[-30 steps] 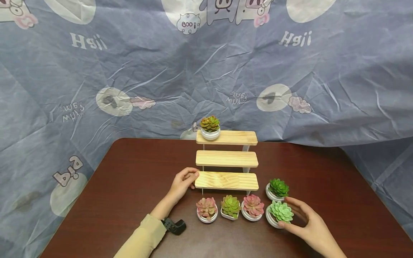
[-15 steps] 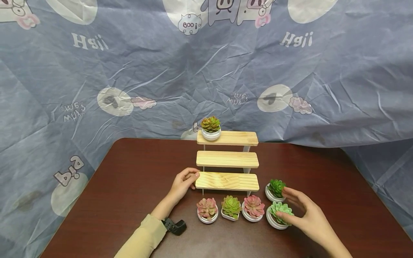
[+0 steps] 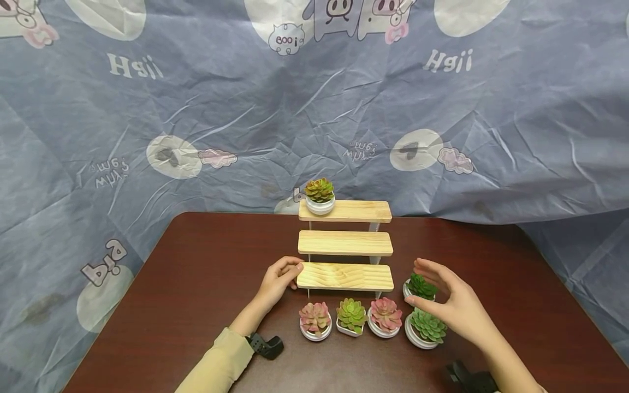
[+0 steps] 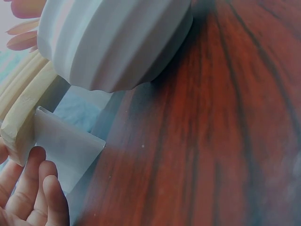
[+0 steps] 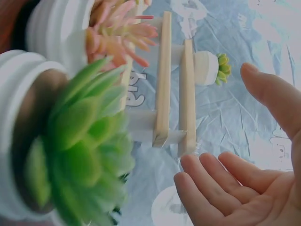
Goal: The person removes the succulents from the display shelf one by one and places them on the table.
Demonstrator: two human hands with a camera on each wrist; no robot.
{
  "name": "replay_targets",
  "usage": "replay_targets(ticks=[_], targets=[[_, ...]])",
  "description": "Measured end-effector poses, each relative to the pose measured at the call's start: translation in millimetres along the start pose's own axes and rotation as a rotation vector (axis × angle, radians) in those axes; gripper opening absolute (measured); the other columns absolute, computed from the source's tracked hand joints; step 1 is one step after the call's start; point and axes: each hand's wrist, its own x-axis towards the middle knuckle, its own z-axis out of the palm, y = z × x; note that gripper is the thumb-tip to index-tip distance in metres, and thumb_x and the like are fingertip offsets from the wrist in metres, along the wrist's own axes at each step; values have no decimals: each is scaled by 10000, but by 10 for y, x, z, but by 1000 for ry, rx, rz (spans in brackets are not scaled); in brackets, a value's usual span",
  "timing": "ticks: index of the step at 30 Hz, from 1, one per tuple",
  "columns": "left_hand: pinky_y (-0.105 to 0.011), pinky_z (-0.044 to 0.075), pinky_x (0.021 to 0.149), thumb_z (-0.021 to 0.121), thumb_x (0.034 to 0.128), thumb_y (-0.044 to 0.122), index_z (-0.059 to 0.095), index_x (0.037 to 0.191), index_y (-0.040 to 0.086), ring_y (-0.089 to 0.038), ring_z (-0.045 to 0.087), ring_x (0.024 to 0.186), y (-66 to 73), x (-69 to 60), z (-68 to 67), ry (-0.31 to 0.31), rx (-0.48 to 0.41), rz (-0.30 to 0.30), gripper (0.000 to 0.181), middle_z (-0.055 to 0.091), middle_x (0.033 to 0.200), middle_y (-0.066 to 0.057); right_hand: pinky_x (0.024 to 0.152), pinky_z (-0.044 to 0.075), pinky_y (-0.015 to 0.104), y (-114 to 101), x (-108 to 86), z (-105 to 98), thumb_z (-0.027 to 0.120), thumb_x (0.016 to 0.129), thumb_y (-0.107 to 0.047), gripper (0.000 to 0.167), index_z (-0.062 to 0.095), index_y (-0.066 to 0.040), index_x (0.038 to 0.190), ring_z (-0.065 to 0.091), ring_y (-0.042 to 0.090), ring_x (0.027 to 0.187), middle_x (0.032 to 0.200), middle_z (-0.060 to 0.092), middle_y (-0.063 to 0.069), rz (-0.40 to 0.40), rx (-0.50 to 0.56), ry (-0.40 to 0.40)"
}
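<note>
My left hand [image 3: 276, 281] pinches the left end of the lowest board [image 3: 345, 276] of a three-tier wooden shelf, thumb on top and fingers beneath. The left wrist view shows those fingers beside the board end [image 4: 23, 127] and a clear support panel [image 4: 68, 146]. My right hand [image 3: 454, 303], thumb and fingers spread, hovers over two potted succulents and holds nothing. Below it sit a dark green succulent [image 3: 422, 287], partly covered by the hand, and a light green succulent [image 3: 427, 326] in a round white pot. That lighter plant [image 5: 89, 150] looms close in the right wrist view.
In front of the shelf stand a pink succulent [image 3: 315, 319], a yellow-green one [image 3: 351, 315] in a squarish pot, and another pink one [image 3: 385, 315]. A reddish-green succulent [image 3: 319, 194] sits at the left of the top board [image 3: 361, 210]. A printed cloth [image 3: 275, 109] hangs behind the table [image 3: 221, 245].
My right hand has lifted off the light green succulent and moved up and away, over the dark green one. The left hand stays at the shelf; the pots have not visibly shifted.
</note>
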Motion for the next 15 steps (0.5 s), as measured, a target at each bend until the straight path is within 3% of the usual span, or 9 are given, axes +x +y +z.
replay_targets(ticks=[3,6,8,15], targets=[[-293,502,575,555,952,88,589,1118,-71,-271,536,649,0,-3,0,-2,-3,-1,232,637,794,-31,732,483,200,-45,72,23,798,759,-274,697,463,-146,1357,559,70,1105,1270,562,40,8,37,-8],[-299,503,578,553,953,88,588,1119,-71,-273,535,650,0,-4,0,-1,-4,-1,233,637,796,-32,799,478,183,-85,144,50,792,767,-276,688,467,-130,1355,551,40,1100,1274,562,58,6,60,-9],[-304,503,577,552,952,84,590,1115,-68,-278,534,649,1,-4,0,0,-6,0,226,636,795,-34,880,451,171,-104,193,63,789,770,-277,683,468,-123,1353,557,69,1108,1277,559,57,2,73,-8],[-316,504,574,554,951,80,598,1103,-57,-308,535,655,2,0,3,3,-6,4,209,634,791,-36,879,415,109,-181,342,107,790,774,-255,673,473,-82,1342,568,166,1116,1260,567,76,-2,104,-5]])
